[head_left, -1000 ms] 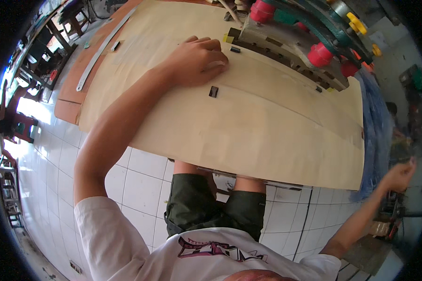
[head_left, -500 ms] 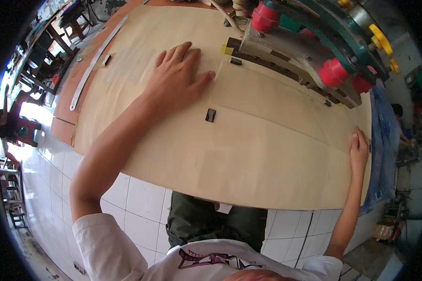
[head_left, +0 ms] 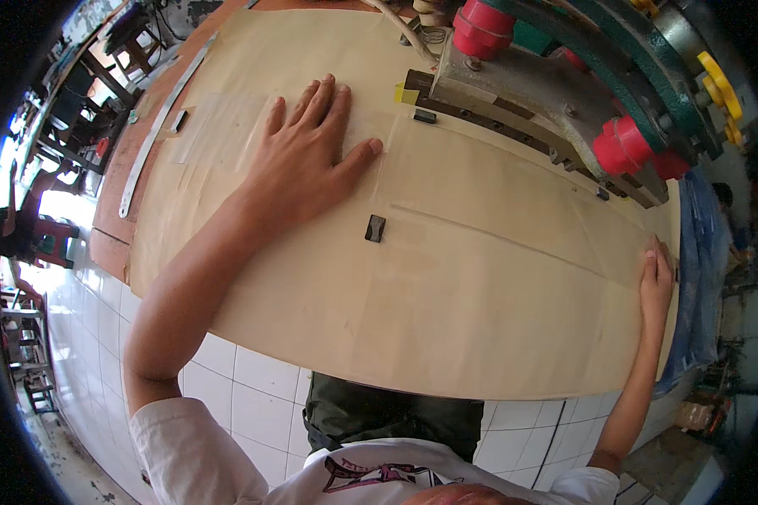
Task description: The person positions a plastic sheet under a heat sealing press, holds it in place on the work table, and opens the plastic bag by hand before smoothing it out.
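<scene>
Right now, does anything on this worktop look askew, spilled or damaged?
Nothing looks spilled or clearly broken. One small oddity: the pale table covering seems wrinkled to the left of the left hand, rather than lying smooth.

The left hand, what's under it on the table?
The pale tan sheet shows around the left hand, which lies spread over it. Whatever is directly beneath the hand is covered, so I can't tell what's there.
</scene>
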`<state>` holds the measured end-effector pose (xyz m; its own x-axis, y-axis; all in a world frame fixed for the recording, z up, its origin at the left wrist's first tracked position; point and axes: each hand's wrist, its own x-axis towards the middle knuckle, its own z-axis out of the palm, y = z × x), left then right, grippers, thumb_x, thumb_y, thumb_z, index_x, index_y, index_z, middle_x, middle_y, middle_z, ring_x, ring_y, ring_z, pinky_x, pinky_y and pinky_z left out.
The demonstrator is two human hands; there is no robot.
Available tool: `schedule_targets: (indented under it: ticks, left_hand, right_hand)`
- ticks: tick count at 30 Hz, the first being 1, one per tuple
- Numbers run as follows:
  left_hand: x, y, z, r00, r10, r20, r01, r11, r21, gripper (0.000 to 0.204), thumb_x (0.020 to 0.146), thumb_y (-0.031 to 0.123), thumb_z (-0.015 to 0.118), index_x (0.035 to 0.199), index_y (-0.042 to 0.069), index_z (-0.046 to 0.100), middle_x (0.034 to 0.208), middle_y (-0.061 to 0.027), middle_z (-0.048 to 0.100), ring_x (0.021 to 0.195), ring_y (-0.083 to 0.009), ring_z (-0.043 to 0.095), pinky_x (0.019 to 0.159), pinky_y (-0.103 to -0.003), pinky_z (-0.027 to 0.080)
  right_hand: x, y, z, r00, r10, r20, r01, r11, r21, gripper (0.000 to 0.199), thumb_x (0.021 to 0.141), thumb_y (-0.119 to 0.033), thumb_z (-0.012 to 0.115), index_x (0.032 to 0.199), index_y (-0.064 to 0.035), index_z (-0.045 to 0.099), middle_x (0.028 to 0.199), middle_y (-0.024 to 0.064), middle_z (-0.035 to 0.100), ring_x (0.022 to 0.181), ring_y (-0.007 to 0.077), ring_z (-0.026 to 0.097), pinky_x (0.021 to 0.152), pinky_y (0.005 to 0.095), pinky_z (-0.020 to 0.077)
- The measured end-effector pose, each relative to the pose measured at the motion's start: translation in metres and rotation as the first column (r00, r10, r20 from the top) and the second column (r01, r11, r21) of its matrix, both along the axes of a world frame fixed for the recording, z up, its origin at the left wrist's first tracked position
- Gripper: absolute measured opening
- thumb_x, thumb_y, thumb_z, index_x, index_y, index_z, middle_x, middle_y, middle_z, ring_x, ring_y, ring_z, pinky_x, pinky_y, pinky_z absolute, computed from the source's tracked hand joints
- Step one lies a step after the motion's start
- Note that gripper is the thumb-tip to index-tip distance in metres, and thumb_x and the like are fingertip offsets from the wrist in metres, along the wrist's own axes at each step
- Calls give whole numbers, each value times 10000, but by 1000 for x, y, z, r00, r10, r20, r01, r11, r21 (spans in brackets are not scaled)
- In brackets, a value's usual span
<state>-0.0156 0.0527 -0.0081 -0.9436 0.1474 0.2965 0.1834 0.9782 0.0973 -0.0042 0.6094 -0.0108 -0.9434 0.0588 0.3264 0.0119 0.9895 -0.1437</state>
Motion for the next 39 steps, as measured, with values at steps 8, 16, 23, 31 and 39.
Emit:
schedule_targets:
  ticks: [8, 16, 23, 31, 39]
  left_hand:
    - [0, 1, 1, 1000, 7, 9, -7, 1000, -23, 746, 953, 526, 361, 1449, -23, 265, 1517, -233, 216, 1434, -318, 160, 1157, -485, 85]
    - [2, 5, 5, 996, 60, 69, -57, 997, -43, 718, 958, 519, 359, 1462, 18, 264, 1536, -190, 202, 1442, -289, 148, 1158, -467, 90]
    - [0, 7, 7, 994, 61, 96, -56, 997, -46, 705, 960, 507, 368, 1471, 36, 255, 1546, -167, 193, 1449, -265, 132, 1160, -456, 65]
    - [-3, 4, 4, 992, 54, 117, -51, 998, -30, 702, 962, 490, 375, 1475, 30, 241, 1555, -154, 170, 1449, -265, 131, 1159, -457, 63]
    - [-2, 5, 6, 989, 72, 127, -68, 997, -39, 699, 964, 483, 379, 1479, 35, 231, 1557, -156, 162, 1449, -264, 128, 1160, -459, 66]
  right_hand:
    - [4, -12, 3, 997, -73, -2, 72, 997, -33, 380, 986, -234, 423, 1316, -79, 530, 1369, 199, 480, 1303, 358, 409, 1088, 413, 304]
    - [5, -23, 5, 996, -85, -26, 81, 988, -134, 377, 964, -210, 454, 1302, -71, 542, 1370, 223, 468, 1310, 360, 399, 1086, 412, 307]
    - [6, -18, 5, 994, -68, -87, 58, 992, -115, 361, 952, -231, 472, 1263, -85, 581, 1304, 225, 526, 1261, 370, 443, 1058, 418, 337]
    - [2, -8, -2, 984, -8, -178, 3, 1000, -27, 332, 934, -218, 511, 1231, -102, 605, 1225, 227, 574, 1187, 389, 501, 1005, 424, 396]
    - [0, -12, 1, 986, -25, -165, 17, 999, -48, 326, 928, -216, 523, 1222, -105, 610, 1250, 238, 557, 1167, 399, 518, 988, 437, 417]
